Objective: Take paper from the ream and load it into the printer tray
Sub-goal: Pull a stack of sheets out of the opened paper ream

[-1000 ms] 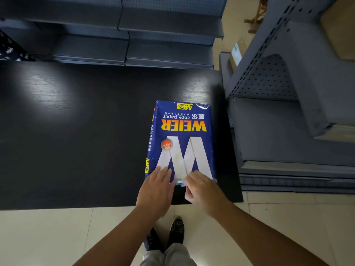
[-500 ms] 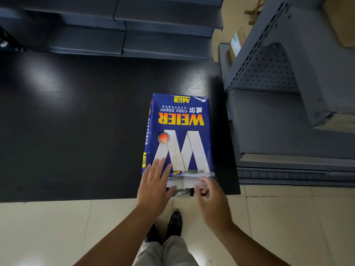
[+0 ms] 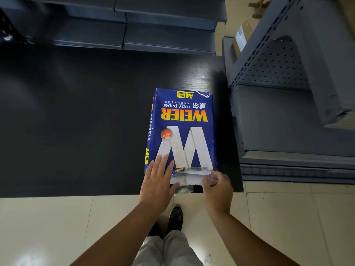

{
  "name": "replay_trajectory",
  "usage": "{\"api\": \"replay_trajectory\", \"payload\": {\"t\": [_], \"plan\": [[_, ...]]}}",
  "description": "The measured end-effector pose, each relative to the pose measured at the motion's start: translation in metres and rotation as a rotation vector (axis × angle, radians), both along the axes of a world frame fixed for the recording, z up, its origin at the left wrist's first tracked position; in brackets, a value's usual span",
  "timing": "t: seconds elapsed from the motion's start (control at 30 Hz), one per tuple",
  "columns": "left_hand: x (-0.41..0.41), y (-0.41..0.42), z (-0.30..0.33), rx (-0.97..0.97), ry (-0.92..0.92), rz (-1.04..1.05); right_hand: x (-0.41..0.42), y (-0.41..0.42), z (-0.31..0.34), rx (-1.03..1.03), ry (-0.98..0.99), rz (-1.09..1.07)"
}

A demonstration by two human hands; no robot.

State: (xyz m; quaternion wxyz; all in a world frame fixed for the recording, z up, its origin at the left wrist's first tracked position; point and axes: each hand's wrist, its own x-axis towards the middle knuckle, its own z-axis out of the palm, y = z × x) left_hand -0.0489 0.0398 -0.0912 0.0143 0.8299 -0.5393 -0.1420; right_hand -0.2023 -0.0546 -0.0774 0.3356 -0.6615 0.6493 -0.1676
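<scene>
Fingers (image 3: 208,179) of the right hand (image 3: 218,189) are pinched closed on a torn strip of wrapper (image 3: 210,177) at the near right corner of the ream (image 3: 182,131), thumb and fingertips bunched around the crinkled film. The left hand (image 3: 157,181) lies flat and spread, palm down, on the near left corner of the same pack, gripping nothing, its fingers reaching onto the white letter printed on the blue cover. Between the two hands the wrapper is ripped across the near end, and white paper (image 3: 187,177) shows through the ragged gap; a loose shiny scrap hangs just below that edge.

The ream rests flat on a black table (image 3: 76,121), close to the table's near edge and toward its right end, with its printing upside down from the wearer's side: orange brand lettering, a round orange sticker, a yellow label at the far end. Its near end reaches the table's edge.

To the right of the table stands grey metal shelving (image 3: 288,112) with perforated panels, and more dark shelves (image 3: 153,25) run along the far side. A cardboard box (image 3: 241,38) with a pale label sits on the floor beyond the table's far right corner. Below the hands are pale floor tiles (image 3: 48,227), light trousers and dark shoes (image 3: 175,217)
</scene>
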Motion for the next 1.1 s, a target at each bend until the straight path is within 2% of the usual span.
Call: {"api": "replay_trajectory", "payload": {"t": [0.17, 0.33, 0.43, 0.77, 0.9, 1.0, 1.1], "plan": [[0.0, 0.001, 0.001, -0.004, -0.006, 0.002, 0.008, 0.003, 0.004, 0.041, -0.025, -0.038], [0.0, 0.001, 0.001, 0.004, -0.008, -0.008, 0.011, 0.003, 0.0, 0.024, 0.094, -0.03], [0.0, 0.003, 0.002, 0.004, -0.002, -0.006, 0.015, 0.002, 0.001, 0.048, 0.1, -0.053], [0.002, 0.003, 0.003, -0.002, 0.006, -0.01, 0.024, -0.011, 0.002, 0.224, -0.12, -0.294], [0.004, 0.005, 0.005, -0.022, 0.008, -0.012, 0.021, -0.015, 0.003, 0.358, -0.292, -0.399], [0.006, 0.008, 0.009, -0.049, 0.052, -0.009, 0.012, -0.014, 0.01, 0.448, -0.347, -0.345], [0.005, 0.018, 0.018, -0.144, 0.2, 0.1, 0.003, -0.009, 0.018, 0.541, -0.419, -0.262]]}}
